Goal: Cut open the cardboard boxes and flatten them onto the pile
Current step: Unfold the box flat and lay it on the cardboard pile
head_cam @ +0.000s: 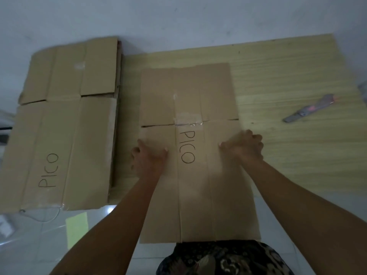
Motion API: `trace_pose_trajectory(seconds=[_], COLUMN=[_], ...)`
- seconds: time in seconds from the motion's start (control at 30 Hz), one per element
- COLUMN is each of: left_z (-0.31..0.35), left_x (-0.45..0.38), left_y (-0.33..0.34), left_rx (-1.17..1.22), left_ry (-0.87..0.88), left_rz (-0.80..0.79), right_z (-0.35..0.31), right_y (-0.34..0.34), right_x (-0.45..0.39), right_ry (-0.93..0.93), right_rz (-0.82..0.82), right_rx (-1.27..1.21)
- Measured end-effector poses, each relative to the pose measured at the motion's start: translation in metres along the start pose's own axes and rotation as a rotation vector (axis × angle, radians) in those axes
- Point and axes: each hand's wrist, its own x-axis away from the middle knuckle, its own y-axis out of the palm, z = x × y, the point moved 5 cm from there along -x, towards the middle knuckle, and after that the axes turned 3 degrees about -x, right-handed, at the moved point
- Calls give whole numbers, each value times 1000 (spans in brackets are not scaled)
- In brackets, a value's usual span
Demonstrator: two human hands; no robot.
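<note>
- Head view: a flattened cardboard box (196, 155) lay on the floor directly in front of the person, its far part resting on a yellow wood-grain mat (288, 80) and its near part on pale floor tiles (39, 245).
- "PICO" was handwritten in dark marker along the middle panel of that box, and a strip of clear tape (188, 123) crossed the seam between its far flaps and its body.
- The left hand (148, 157) rested on the box's left panel, near its left edge; its fingers looked spread rather than curled, so this grip read as wide and flat on the cardboard, though blur softened the detail.
- The right hand (243, 146) sat at the box's right edge with fingers curled; whether this grip actually pinched the edge or only pressed on it could not be told.
- To the left, beside the box and apart from it, a pile of flattened boxes (65, 124) lay stacked, its top sheet also marked "PICO".
- A utility knife (309, 108) lay on the mat well to the right, touched by neither hand.
- A yellow-green sheet (76, 229) lay on the tiles near the pile's near corner.
- Dark patterned clothing (224, 259) showed at the bottom edge.
</note>
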Motion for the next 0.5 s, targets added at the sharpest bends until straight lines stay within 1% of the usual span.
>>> trace_pose_trajectory(seconds=[0.1, 0.17, 0.2, 0.27, 0.33, 0.37, 0.43, 0.5], left_z=[-5, -10, -9, 4, 24, 31, 38, 38], left_x=[-4, -10, -12, -15, -14, -14, -11, -8], left_y=[1, -5, -9, -16, -26, -29, -28, -32], left_rx=[104, 252, 320, 395, 409, 442, 506, 533], left_ry=[-136, -208, -218, -160, -54, -27, -31, -29], left_rz=[-42, -96, -117, -138, -110, -129, -197, -195], right_z=[9, 11, 9, 0, -17, -27, -43, -55], right_y=[2, -1, -4, -11, -19, -24, -34, -41], right_x=[-6, -17, -21, -26, -23, -20, -15, -9], right_ry=[20, 29, 15, -75, -207, -273, -352, -394], right_rz=[-27, -94, -131, -154, -126, -97, -36, -14], right_rx=[-66, -165, -214, -274, -283, -262, -205, -162])
